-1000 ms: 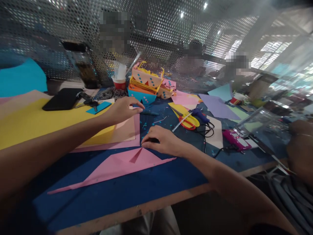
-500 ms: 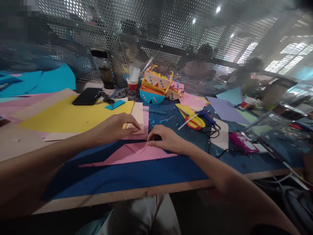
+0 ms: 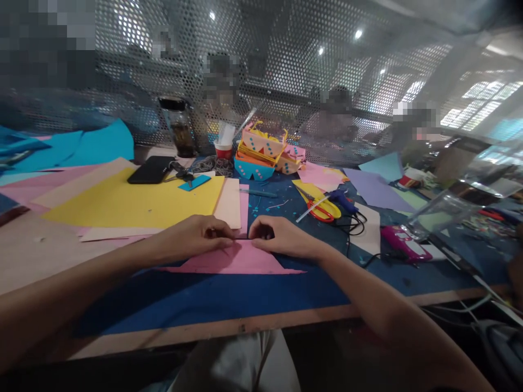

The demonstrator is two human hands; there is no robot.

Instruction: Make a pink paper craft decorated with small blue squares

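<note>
A cut piece of pink paper [image 3: 239,261] lies on the blue table top in front of me, its narrow ends reaching out to both sides. My left hand [image 3: 204,237] is closed in a pinch at the paper's upper edge, left of its middle. Close beside it, my right hand [image 3: 278,235] pinches the same edge, thumb and forefinger together. Parts of the upper edge are hidden under the fingers. Just behind my hands lie stacked sheets, with a yellow sheet [image 3: 134,201] on top.
Scissors with orange handles [image 3: 321,212] and a blue glue gun [image 3: 343,200] with its cable lie to the right. Decorated paper crowns [image 3: 255,170] are piled at the back. A phone [image 3: 153,170], a drink bottle [image 3: 180,130] and a red-and-white cup [image 3: 223,148] stand or lie behind the sheets.
My left hand has come down and right from above the sheets onto the pink paper's upper edge. The paper has turned slightly and now lies straighter. My right hand stays at that edge.
</note>
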